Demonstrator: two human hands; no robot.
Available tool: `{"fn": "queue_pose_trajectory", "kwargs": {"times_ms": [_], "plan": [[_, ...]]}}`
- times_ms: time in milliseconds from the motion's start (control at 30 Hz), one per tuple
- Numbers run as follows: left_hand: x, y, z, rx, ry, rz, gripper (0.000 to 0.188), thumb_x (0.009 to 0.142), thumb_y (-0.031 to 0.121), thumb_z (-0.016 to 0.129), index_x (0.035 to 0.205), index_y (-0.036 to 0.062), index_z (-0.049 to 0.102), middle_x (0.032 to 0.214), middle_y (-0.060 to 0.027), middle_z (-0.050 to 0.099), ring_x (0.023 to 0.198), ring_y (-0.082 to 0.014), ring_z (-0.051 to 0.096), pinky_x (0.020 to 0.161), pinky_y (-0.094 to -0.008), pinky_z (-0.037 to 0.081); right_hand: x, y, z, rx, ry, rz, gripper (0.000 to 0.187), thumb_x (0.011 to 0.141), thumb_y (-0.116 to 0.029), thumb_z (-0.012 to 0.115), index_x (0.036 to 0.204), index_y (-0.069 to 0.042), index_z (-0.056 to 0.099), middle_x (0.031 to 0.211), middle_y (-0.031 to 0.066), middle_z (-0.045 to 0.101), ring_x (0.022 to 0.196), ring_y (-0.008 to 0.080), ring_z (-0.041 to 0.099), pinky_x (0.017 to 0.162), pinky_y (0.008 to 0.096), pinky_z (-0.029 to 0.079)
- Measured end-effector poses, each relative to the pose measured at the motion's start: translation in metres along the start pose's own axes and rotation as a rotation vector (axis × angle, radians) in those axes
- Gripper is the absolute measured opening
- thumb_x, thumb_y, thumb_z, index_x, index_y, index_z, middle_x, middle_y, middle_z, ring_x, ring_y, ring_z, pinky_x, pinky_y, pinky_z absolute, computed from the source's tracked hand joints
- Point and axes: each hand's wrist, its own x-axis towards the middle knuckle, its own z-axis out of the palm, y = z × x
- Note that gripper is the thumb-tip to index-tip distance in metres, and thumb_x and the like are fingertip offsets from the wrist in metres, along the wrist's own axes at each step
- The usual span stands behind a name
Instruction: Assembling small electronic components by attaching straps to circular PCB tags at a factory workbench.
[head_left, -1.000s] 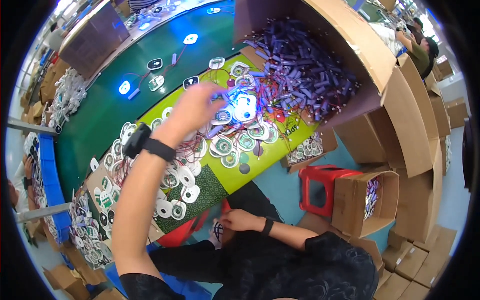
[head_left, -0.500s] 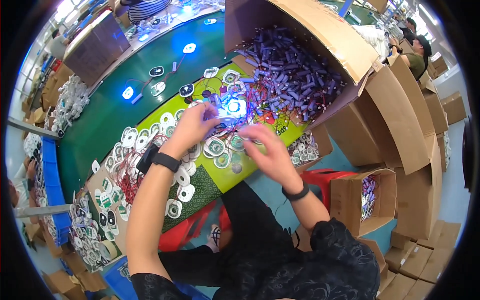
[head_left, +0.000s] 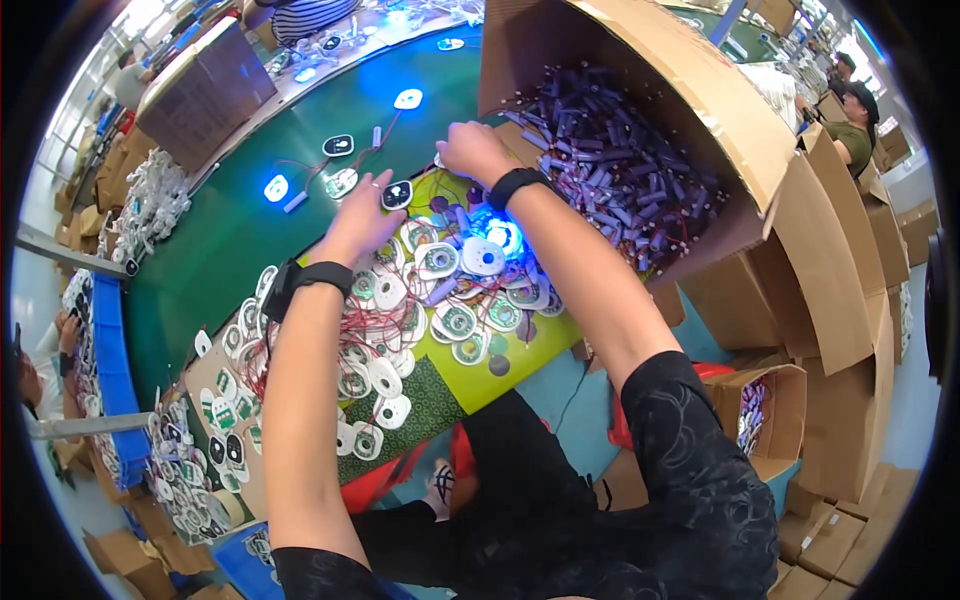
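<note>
My left hand is at the far edge of the yellow-green mat, thumb and fingers closed around a small oval casing with a black face and white rim. Farther right, my right hand has its fingers bent down onto a white piece, mostly hidden under the fingertips. Between my forearms lies a heap of white oval casings with green circuit boards and red wires. A lit blue light glows in the heap, beside a white cover.
A large cardboard box on its side spills purple cylindrical cells with wires at the right. Several wired units, some lit blue, lie on the green belt. More casings lie at the left, near blue bins.
Both hands have left the glowing unit in the heap and reached away to the mat's far edge. The left now grips the black-faced casing; the right is on a white piece. The view has shifted slightly.
</note>
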Motion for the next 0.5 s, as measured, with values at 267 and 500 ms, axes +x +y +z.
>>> {"fn": "queue_pose_trajectory", "kwargs": {"times_ms": [267, 500], "plan": [[0.006, -0.002, 0.000, -0.132, -0.011, 0.008, 0.058, 0.083, 0.021, 0.074, 0.135, 0.0020, 0.057, 0.122, -0.0222, 0.066, 0.114, -0.0337, 0.064, 0.099, -0.0390, 0.049, 0.047, 0.012, 0.015, 0.074, -0.178, 0.198, 0.047, 0.079, -0.033, 0.077, 0.119, -0.010, 0.071, 0.129, 0.0186, 0.064, 0.119, 0.0340, 0.061, 0.096, 0.0480, 0.049], [-0.020, -0.008, -0.009, 0.024, 0.030, 0.083, 0.045, 0.082, 0.013, 0.069, 0.126, 0.0036, 0.065, 0.114, -0.0243, 0.067, 0.109, -0.0392, 0.063, 0.097, -0.0438, 0.049, 0.015, -0.016, -0.073, 0.601, 0.030, -0.400, 0.036, 0.082, -0.020, 0.079, 0.113, -0.003, 0.071, 0.102, 0.0117, 0.072, 0.087, 0.0168, 0.068, 0.082, 0.0313, 0.053]]}}
